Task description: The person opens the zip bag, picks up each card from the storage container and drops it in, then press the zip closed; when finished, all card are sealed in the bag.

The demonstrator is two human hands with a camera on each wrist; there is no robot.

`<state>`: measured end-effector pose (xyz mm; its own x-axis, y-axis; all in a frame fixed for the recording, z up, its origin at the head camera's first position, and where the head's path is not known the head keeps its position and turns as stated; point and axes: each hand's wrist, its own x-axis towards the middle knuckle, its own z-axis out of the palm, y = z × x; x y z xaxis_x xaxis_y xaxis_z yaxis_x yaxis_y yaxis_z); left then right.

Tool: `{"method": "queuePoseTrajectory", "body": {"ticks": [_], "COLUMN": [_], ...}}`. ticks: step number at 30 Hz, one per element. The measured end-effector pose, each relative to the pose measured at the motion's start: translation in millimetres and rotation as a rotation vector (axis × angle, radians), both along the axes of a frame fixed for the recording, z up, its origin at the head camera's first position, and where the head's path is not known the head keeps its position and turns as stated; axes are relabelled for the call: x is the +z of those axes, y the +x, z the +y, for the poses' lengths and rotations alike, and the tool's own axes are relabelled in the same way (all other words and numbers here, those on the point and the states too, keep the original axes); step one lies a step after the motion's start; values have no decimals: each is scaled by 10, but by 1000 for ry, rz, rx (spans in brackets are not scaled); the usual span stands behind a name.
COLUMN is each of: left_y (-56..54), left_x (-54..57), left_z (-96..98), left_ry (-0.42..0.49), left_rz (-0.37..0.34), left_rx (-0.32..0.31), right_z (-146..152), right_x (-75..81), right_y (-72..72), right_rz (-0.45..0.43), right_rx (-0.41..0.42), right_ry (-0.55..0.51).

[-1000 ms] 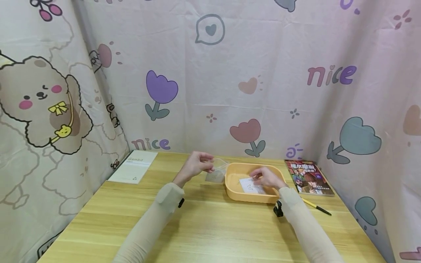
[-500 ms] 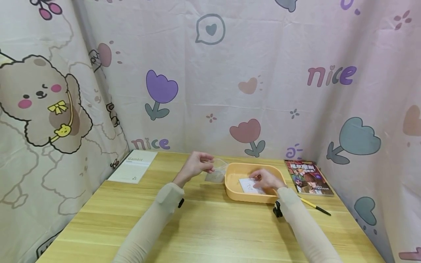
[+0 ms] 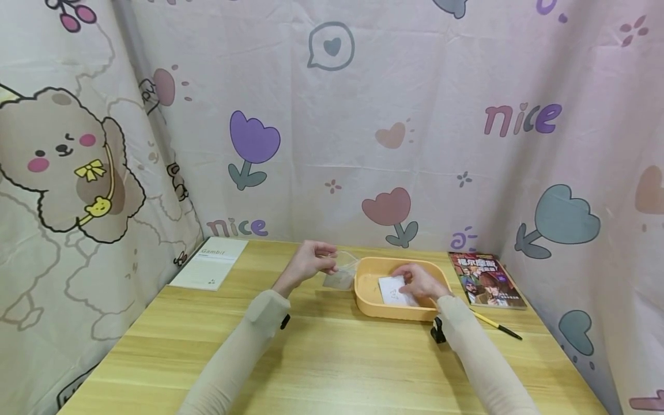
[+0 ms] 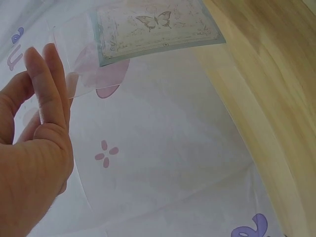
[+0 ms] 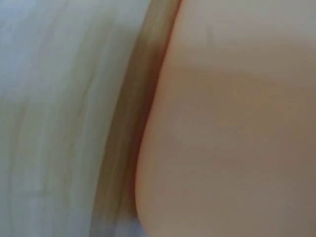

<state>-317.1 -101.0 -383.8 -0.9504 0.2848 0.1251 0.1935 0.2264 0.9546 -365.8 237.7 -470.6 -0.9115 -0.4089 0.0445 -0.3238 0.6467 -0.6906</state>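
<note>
The notepad point(image 3: 210, 265) reads "Gambit", the magazine point(image 3: 487, 280) "福尔摩斯", the curtain point(image 3: 332, 144) "nice"; marks on the white card point(image 3: 389, 290) are too small to read. The left hand point(image 3: 310, 259) pinches a clear bag point(image 3: 339, 279) containing a butterfly card point(image 4: 158, 29), just left of the yellow tray point(image 3: 396, 313). Inside the tray, the right hand point(image 3: 421, 281) holds the white card, fingertips partly hidden. The surface point(image 3: 347, 357) stretches between both sleeves point(image 3: 482, 357), its near edge cut off. A pen point(image 3: 495, 324) meets the right sleeve. The right-wrist view is blurred.
</note>
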Motion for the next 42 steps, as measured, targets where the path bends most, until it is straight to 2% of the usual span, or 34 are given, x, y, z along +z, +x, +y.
{"method": "queuePoseTrajectory", "body": {"ticks": [4,11,16,20,24,27,35,42], "left_y": [-1,-7,-5,98,238,255,15,-7], "left_x": [-1,2,13,120,251,270,82,67], "left_z": [-1,-4,-11,-8,0,4,-2,-29], "left_ry": [3,-7,-22,-28,-30,-27,-28,-11], "left_rz": [8,7,-3,-10,8,14,2,-12], "left_rx": [-7,-12,-16,-20,-27,-34,-44,-37], "right_z": [8,-7,-43,-89,-121,-138,-189,-308], "right_x": [0,79,143,190,222,245,381,512], "right_y": [2,49,65,71,75,77,103,166], "right_rz": [-5,-95,-92,-61,-6,40,102,120], "right_rx": [-13,-9,-16,-21,-61,-98,-148,-143], "right_ry": [-91,-235,-301,-363,-432,-473,-567,-704]}}
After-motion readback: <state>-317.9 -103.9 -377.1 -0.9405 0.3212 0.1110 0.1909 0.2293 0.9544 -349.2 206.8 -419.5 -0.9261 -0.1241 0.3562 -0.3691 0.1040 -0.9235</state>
